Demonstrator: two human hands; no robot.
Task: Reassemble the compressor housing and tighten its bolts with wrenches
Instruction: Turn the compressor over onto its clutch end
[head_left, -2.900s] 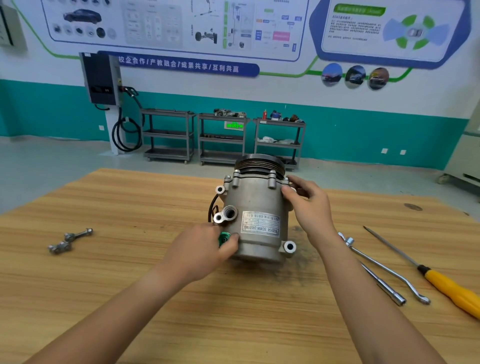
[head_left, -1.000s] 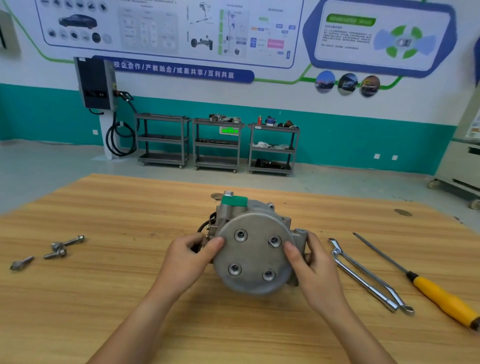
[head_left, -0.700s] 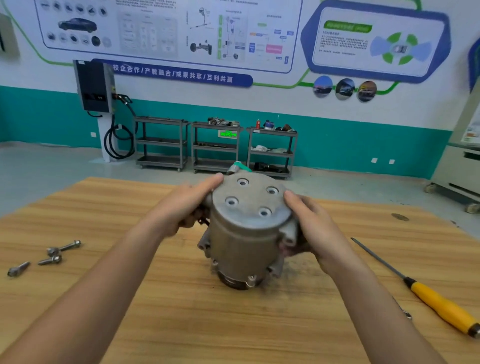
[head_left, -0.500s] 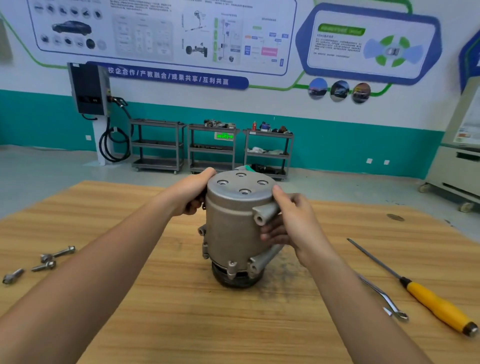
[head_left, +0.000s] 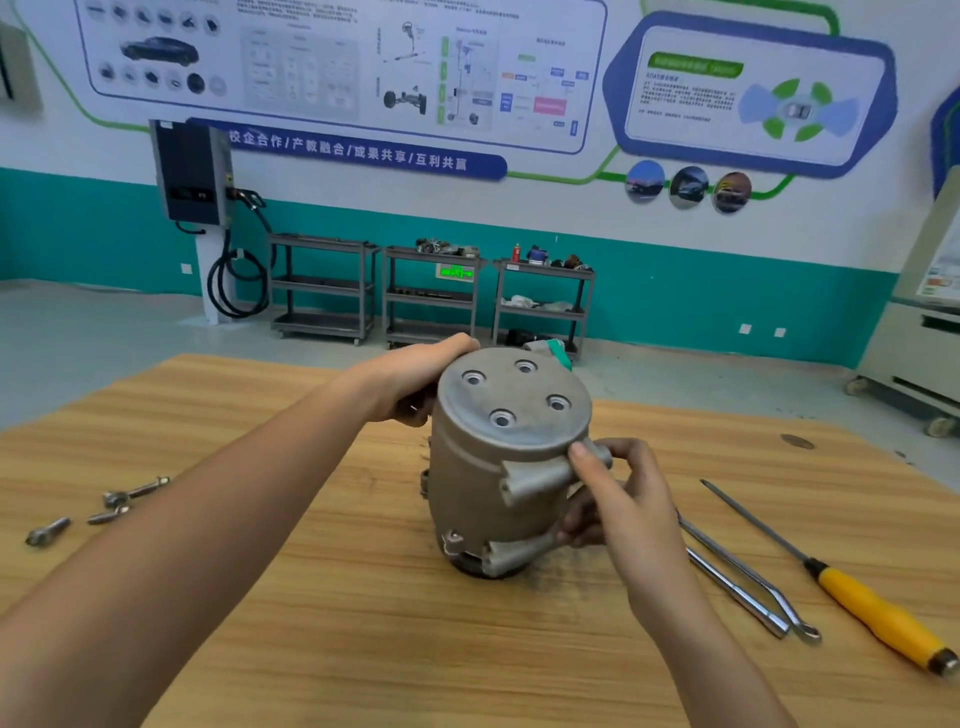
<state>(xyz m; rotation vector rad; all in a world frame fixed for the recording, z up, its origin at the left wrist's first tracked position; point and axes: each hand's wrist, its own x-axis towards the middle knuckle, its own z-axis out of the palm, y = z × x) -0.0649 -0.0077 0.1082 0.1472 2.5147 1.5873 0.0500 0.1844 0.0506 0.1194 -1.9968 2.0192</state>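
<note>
Grey cast compressor housing (head_left: 498, 467) stands pulley-down on bench (head_left: 363, 649); left hand (head_left: 410, 379) fingers grip its rim, right hand (head_left: 618, 499) fingers grip lugs (head_left: 535, 480). Slack grip, it may topple.

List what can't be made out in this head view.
All head view:
- Compressor bottom end: faces the table, hidden by its own body.
- Left hand grip: fingertips behind the compressor.
- Wrenches: far ends covered by the right hand.
- Wall poster small text: blurred.
- Loose bolts: too small to tell thread or head type.
</note>
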